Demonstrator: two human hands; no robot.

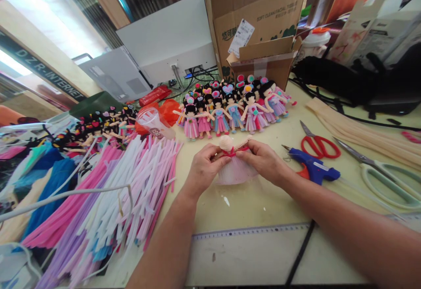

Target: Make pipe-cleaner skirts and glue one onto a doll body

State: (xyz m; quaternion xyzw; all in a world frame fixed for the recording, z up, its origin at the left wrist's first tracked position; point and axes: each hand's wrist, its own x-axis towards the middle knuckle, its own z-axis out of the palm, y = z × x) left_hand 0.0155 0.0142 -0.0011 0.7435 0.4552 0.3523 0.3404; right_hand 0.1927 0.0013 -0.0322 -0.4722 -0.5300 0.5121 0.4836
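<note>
A small doll [237, 169] with a bare cream head, a red band at its chest and a pale pink tulle skirt is held just above the table, in the middle of the view. My left hand [206, 166] pinches it from the left at the band, thumb and fingers closed. From the right, my right hand [263, 155] grips the band and the doll's twisted cream arm. The fingertips hide parts of the doll's upper body.
Finished dolls [219, 115] stand behind my hands. Pipe cleaner bundles [131, 183] lie left. At right are red scissors [320, 147], a blue glue gun [317, 169], green-handled scissors [388, 177] and cream strips [362, 126]. A ruler [250, 232] runs along the front.
</note>
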